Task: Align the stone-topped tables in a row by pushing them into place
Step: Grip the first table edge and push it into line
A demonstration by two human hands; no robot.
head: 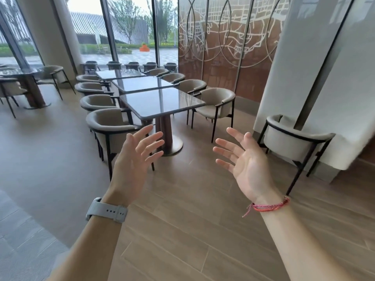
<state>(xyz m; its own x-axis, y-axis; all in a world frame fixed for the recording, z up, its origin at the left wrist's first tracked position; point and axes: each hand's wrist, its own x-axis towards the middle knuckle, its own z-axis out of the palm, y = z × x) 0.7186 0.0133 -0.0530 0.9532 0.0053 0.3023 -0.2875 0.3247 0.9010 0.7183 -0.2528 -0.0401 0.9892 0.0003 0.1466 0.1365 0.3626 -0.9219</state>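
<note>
Your left grip (pixel 134 157) and right grip (pixel 245 161) are hovering wide, fingers spread, holding nothing, short of the nearest stone-topped table (pixel 162 102), which is heading a row of three. Pushing one corner is likely risking a twist on its pedestal (pixel 167 128), knocking the chairs (pixel 109 120) tucked alongside.

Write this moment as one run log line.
left hand: open, holds nothing | right hand: open, holds nothing | nearest table: ahead, untouched | chairs: along both sides
</note>
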